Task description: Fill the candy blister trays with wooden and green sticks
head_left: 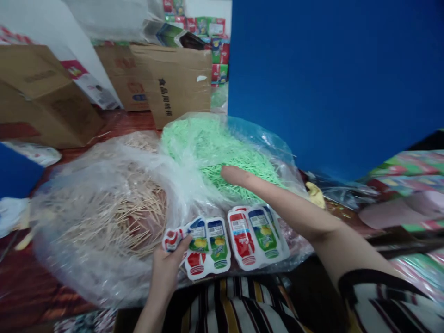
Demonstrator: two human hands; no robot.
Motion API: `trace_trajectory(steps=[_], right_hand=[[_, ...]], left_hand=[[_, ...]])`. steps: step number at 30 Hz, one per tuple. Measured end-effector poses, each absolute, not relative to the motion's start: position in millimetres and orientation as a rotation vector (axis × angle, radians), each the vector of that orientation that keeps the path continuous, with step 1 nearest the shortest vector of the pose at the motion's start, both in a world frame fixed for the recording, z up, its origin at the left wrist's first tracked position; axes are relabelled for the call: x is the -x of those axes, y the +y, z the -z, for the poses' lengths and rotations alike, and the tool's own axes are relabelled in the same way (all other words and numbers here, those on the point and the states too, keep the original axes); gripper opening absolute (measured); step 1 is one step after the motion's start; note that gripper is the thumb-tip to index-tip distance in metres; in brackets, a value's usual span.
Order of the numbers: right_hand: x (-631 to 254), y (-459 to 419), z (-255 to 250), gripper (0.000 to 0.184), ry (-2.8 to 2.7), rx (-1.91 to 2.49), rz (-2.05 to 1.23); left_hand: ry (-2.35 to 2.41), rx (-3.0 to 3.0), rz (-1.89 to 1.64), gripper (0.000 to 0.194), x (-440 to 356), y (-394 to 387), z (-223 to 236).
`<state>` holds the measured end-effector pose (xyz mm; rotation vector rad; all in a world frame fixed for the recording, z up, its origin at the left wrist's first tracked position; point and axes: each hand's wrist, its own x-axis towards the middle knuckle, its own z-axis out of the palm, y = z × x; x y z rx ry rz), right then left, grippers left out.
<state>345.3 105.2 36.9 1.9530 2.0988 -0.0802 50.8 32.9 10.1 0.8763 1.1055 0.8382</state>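
Note:
My left hand (168, 263) is closed with its thumb on a small bottle-shaped packet (172, 239) printed red, white and blue. Beneath and beside it lie more bottle-shaped packets (218, 243) with green, blue and red prints. A second group of these packets (245, 236) lies to the right, below my right forearm. My right hand (231, 173) reaches down into a clear plastic bag of thin green sticks (194, 134); its fingers are hidden among them. Left of that, another clear bag holds thin beige sticks (138, 217).
Cardboard boxes (183, 83) stand behind the bags, with another carton (45, 97) at the left. A blue panel (329, 78) rises at the back right. Stacked colourful packs (416, 171) and a pink roll (398, 210) are at the right. The tabletop (21, 286) is reddish brown.

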Motion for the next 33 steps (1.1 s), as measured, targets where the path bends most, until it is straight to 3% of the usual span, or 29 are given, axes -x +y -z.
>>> trace_trajectory(steps=[9,16,27,33], right_hand=[[-367.1,79.8,-32.0,0.023,2.196,-2.428,0.044],[-367.8,70.0,-28.2,0.012,2.265,-2.474,0.200],[-369.0,62.7,-28.0,0.033,2.184,-2.832,0.359],[-374.2,57.6,-16.9,0.029,2.169,-3.003,0.509]], left_hand=[[1.137,-0.850,-0.829,0.036,-65.0,32.0,-13.0],[1.181,-0.815,-0.821,0.042,-74.1,23.6,-26.0],[1.192,-0.807,-0.874,0.041,-71.7,24.6,-23.5],[1.195,-0.766,-0.848,0.043,-68.2,25.3,-22.8]])
